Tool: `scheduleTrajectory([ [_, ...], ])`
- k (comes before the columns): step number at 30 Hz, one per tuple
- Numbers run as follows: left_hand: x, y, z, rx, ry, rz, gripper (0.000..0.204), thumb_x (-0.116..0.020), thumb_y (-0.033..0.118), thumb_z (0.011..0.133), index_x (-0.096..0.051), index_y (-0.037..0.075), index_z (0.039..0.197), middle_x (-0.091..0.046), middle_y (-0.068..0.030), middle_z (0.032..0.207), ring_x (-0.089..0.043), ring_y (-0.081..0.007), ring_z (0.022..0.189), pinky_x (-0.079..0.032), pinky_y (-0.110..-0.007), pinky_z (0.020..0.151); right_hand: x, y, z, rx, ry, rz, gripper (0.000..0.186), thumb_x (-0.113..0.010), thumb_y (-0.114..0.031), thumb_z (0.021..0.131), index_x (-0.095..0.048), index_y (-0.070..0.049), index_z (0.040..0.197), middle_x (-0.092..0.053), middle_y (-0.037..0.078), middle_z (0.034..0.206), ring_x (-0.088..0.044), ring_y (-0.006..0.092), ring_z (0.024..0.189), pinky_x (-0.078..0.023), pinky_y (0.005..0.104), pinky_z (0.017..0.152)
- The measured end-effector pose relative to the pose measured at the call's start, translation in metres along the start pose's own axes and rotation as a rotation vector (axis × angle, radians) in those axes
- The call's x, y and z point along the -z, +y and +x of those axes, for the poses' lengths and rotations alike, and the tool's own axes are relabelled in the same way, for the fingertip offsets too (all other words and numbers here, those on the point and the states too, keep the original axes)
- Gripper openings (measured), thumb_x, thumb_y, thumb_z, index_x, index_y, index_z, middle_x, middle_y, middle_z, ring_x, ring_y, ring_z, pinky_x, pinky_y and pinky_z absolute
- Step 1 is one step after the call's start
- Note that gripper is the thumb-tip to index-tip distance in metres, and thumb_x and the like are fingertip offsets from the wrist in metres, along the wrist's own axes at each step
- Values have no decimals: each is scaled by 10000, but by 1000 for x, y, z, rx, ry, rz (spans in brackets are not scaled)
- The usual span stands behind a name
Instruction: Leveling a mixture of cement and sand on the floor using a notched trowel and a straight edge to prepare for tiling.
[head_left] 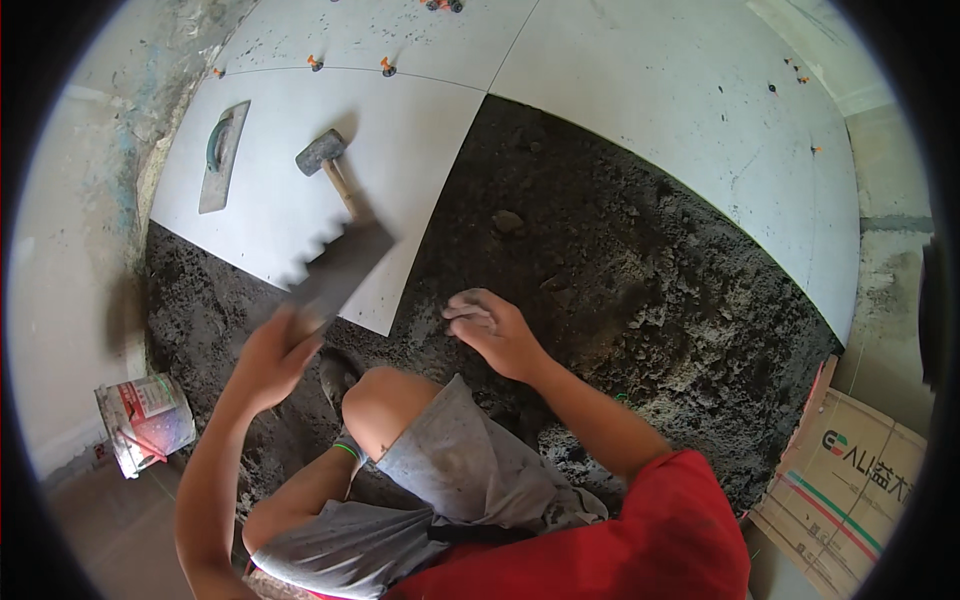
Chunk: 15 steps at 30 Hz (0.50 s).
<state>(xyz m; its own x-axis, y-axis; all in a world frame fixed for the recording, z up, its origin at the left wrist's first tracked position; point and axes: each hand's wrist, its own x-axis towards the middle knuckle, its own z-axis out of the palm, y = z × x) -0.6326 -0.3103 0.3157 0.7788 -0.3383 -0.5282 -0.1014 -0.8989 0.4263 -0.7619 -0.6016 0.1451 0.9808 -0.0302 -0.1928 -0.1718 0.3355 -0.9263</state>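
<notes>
My left hand point(283, 355) grips a notched trowel point(345, 262), raised over the lower edge of a white tile point(420, 155) and slightly blurred. My right hand point(490, 332) is over the dark rough mortar bed point(590, 220) with its fingers curled; whether anything is in them I cannot make out. A rubber mallet point(322, 150) with a wooden handle lies on the tile, partly behind the trowel. To its left lies a flat float point(215, 180) with a curved handle.
More white tiles point(720, 110) border the mortar, dotted with small orange levelling pieces point(389, 66). Walls point(60, 250) rise at both sides. A bucket point(145, 425) stands at lower left, a cardboard tile box point(820, 510) at lower right. My bent legs point(390, 420) occupy the lower middle.
</notes>
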Motion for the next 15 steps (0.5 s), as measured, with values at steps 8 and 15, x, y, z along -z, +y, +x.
scheduleTrajectory([
  [8,-146,205,76,-407,-396,25,353,-654,305,995,-555,19,1176,-699,-252,1110,-668,-453,1096,-530,-516,936,55,-52,-39,-167,431,584,429,-527,-392,1090,-595,-10,1273,-689,118,1190,-675,233,1092,-536,417,992],
  [15,-85,134,36,-242,-510,-177,490,-751,173,937,-610,29,1384,-703,-176,1294,-671,-314,1230,-546,-415,1028,248,-42,-260,-260,844,-84,329,-655,-327,1040,-597,-35,1181,-596,47,776,-586,197,594,-495,389,510],
])
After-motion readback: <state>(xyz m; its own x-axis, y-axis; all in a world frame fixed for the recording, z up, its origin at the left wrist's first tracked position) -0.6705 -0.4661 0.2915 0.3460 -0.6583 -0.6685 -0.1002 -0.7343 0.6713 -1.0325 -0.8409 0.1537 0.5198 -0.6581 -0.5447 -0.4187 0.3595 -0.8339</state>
